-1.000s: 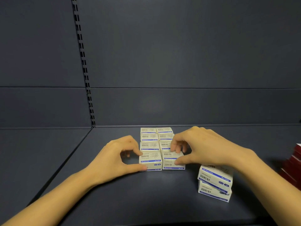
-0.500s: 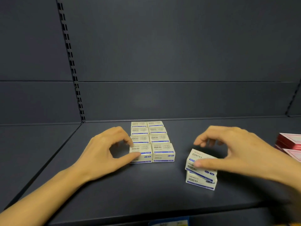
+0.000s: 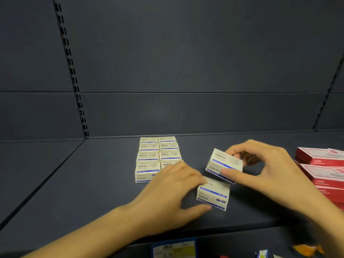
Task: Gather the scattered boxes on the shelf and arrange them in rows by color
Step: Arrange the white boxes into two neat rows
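Several white boxes with blue stripes (image 3: 148, 157) stand in two tidy columns on the dark shelf (image 3: 93, 183). My right hand (image 3: 264, 170) pinches one white-and-blue box (image 3: 222, 162) between thumb and fingers and holds it tilted just above the shelf. Below it a second white-and-blue box (image 3: 214, 194) lies on the shelf, and my left hand (image 3: 173, 196) grips it at its left end with thumb at the front and fingers on top. The left hand hides part of the front right box of the columns.
Red boxes (image 3: 322, 164) are stacked at the right edge of the shelf. The shelf's front edge (image 3: 167, 237) runs below my hands, with a price label (image 3: 175, 249) under it. A slotted upright (image 3: 74, 81) stands in the back panel at left.
My right hand has lifted the top box off the pair at the right. My left hand has left the arranged columns and moved right onto the lower box.
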{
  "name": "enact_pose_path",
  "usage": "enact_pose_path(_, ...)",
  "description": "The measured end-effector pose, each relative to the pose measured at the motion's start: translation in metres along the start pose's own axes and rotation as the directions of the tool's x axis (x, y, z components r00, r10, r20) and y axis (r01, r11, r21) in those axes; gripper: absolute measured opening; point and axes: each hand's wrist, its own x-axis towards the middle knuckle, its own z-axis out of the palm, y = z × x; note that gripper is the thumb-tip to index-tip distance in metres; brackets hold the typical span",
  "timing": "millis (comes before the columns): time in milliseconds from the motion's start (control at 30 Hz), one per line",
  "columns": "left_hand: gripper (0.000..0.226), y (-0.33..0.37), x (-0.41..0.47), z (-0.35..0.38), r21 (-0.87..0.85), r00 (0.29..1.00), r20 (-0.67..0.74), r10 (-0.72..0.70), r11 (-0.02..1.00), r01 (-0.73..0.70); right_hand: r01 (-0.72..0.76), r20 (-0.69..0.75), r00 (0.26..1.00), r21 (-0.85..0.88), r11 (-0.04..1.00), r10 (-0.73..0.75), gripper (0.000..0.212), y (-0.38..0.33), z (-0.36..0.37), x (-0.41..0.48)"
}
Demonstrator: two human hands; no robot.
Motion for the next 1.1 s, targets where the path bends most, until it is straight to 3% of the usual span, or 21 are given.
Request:
enact_pose_path(100,0.05,0.004,0.01,0.011,-0.001,1.0,0.017,-0.011,1.0,0.011,0.007,-0.027,1.0,0.008,1.0,-0.007,0.044,0.0,0.001,0.0)
enact_pose_path(267,0.043,0.001,0.013,0.007,-0.145,0.996,0.027,-0.09,0.985,0.093,0.011,-0.035,0.999,0.029,1.0,-0.01,0.044,-0.001,0.005,0.003)
enact_pose_path(433,0.051,0.004,0.019,0.001,-0.275,0.984,0.166,-0.067,0.955,0.111,0.034,-0.069,0.997,0.068,0.997,-0.029,0.041,-0.005,0.01,0.01)
enact_pose_path(633,0.042,-0.003,-0.015,-0.015,-0.293,0.982,0.019,-0.19,0.938,0.187,0.066,-0.022,0.998,0.08,0.995,-0.065,0.033,-0.006,0.013,0.013)
enact_pose_path(767,0.044,-0.019,-0.052,-0.04,-0.31,0.926,-0.101,-0.364,0.896,0.318,0.116,0.097,0.987,0.091,0.989,-0.125,0.031,-0.007,0.02,0.012)
enact_pose_path(900,0.042,-0.033,-0.073,-0.052,-0.306,0.873,-0.103,-0.477,0.85,0.429,0.143,0.222,0.962,0.085,0.986,-0.159,0.037,-0.009,0.035,0.014)
enact_pose_path(1100,0.041,-0.039,-0.079,-0.047,-0.234,0.896,-0.143,-0.421,0.894,0.383,0.17,0.284,0.941,0.069,0.983,-0.183,0.04,-0.009,0.06,0.02)
